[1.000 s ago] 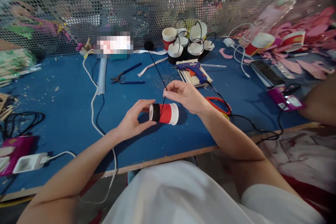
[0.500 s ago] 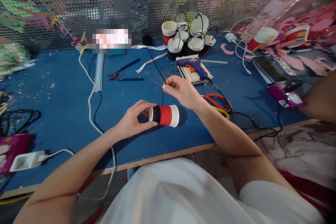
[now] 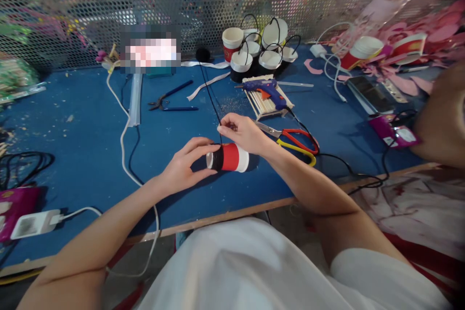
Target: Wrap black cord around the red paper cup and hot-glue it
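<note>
Blue felt covers the surface, backed by perforated metal mesh. At its centre a red paper cup is lain on its side, its black-banded end gripped by the left hand. A black cord, pinched by the right hand just above the cup, runs off toward 12 o'clock. Attaching a cord handle seems under way; steady tension looks needed next. Scissors lie at 3 o'clock, a glue gun and finished cups at 1 o'clock.
</note>
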{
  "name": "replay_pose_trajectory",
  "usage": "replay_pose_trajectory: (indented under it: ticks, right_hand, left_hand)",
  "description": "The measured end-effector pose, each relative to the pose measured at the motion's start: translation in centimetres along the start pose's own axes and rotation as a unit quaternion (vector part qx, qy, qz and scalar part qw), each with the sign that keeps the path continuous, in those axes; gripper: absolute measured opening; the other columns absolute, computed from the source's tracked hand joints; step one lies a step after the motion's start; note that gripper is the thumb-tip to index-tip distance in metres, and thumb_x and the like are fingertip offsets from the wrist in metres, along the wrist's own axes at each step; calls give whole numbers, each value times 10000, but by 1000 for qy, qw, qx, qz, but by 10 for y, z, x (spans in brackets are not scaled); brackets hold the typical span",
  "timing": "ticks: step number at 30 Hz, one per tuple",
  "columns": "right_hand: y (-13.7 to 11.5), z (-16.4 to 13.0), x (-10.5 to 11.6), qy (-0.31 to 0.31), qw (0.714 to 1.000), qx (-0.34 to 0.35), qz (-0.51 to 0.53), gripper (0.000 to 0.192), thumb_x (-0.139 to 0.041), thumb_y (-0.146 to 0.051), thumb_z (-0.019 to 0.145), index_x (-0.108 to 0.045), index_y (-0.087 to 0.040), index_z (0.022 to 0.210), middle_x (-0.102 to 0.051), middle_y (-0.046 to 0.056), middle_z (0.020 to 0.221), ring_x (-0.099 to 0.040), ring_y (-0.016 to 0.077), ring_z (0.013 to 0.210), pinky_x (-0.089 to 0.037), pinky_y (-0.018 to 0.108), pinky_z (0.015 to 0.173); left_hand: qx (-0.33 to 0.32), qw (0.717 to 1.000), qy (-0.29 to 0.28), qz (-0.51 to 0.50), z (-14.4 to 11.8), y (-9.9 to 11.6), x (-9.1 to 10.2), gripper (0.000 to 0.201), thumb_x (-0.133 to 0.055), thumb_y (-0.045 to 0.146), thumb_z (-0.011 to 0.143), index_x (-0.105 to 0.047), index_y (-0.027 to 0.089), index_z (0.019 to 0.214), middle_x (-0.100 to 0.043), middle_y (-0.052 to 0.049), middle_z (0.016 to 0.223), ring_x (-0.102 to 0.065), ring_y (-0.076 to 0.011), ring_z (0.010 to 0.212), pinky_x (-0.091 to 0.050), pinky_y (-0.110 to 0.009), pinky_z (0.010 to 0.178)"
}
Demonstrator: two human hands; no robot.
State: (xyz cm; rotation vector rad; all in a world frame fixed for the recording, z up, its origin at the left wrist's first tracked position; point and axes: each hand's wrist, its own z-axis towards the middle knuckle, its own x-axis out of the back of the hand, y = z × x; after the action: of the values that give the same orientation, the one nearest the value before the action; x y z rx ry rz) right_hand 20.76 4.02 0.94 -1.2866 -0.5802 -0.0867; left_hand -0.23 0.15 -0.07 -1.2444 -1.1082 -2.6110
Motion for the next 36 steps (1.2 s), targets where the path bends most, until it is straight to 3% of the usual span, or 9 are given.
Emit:
replay_pose_trajectory:
  ticks: [9, 14, 18, 23, 27, 36]
  right_hand:
    - [-3, -4, -8, 0, 998, -33, -47, 153, -492, -317, 839, -485, -184, 764, -540, -15, 704, -469, 103, 627, -355, 260, 606]
    - [-2, -5, -11, 11, 998, -37, -58, 150, -496, -319, 835, -500, -184, 773, -565, -9, 711, -489, 108, 633, -359, 262, 605]
    - [-2, -6, -13, 18, 997, -29, -65, 144, -494, -316, 834, -502, -186, 773, -563, -10, 714, -488, 105, 622, -361, 257, 591]
    - [-3, -7, -16, 19, 997, -27, -69, 139, -498, -309, 832, -500, -186, 768, -563, -8, 715, -489, 107, 628, -364, 256, 591]
    - [-7, -8, -12, 12, 998, -28, -60, 156, -498, -329, 835, -503, -185, 775, -557, -11, 708, -484, 105, 616, -364, 258, 585]
    - [-19, -10, 1, 13, 999, -3, -29, 151, -516, -314, 834, -523, -172, 785, -568, 1, 737, -497, 111, 677, -386, 257, 618]
  left_hand:
    - [-1, 1000, -5, 19, 0, -7, -1, 462, -618, 245, 820, -467, 217, 1256, -509, -128, 1209, -507, -233, 1145, -462, -423, 964]
    - [117, 987, -9, -108, -2, -11, -1, 701, -728, 366, 705, -414, 201, 1310, -506, -131, 1219, -547, -251, 1105, -496, -429, 932]
    - [204, 958, -6, -199, -2, -12, -3, 558, -652, 401, 770, -488, 134, 1232, -604, -136, 1092, -624, -231, 965, -537, -386, 834]
    - [270, 944, -23, -189, 1, -5, -5, 517, -628, 438, 776, -530, 114, 1167, -650, -111, 979, -642, -201, 819, -542, -353, 749]
    - [256, 948, -1, -188, 1, -1, -6, 475, -644, 401, 770, -534, 128, 1144, -636, -93, 974, -627, -167, 782, -540, -319, 729]
    - [126, 977, 34, -165, 0, -5, -6, 487, -680, 237, 752, -493, 174, 1197, -542, -102, 1113, -585, -191, 956, -522, -362, 850]
